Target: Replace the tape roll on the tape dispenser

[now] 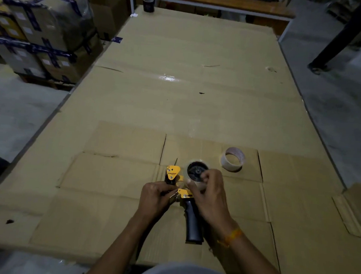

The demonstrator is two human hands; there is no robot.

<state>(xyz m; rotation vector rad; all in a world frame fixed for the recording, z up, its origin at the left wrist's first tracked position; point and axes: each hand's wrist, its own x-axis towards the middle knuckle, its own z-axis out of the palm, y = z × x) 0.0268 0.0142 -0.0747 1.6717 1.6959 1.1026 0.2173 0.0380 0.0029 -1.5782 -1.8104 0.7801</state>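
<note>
1. A yellow-and-black handheld tape dispenser (184,188) with a black ribbed pistol grip lies on its side on the near middle of the tabletop (179,83), which is covered with flattened brown cardboard sheets.
2. The grip points back toward the person; the yellow front plate with printed lettering points away, to the left.
3. A clear tape roll (196,172) sits on the dispenser's black hub, its open face turned up toward the camera.
4. The left hand (154,196) is curled closed around the front part of the dispenser, just below the yellow plate, pinning it against the cardboard.
5. The right hand (208,194) rests over the near edge of the mounted roll, fingers bent and pinched at the roll's rim; in the dim light it is hard to tell whether a loose tape end is between them.
6. An orange thread band (231,236) circles the right wrist.
7. An almost bare cardboard tape core (232,159), pale and ring-shaped, lies flat on the cardboard just beyond and to the right of the dispenser, apart from both hands.
8. A dark tape roll (148,5) stands at the far edge of the tabletop.
9. Stacked cardboard boxes (42,26) bound with dark blue tape stand on the floor to the left.
</note>
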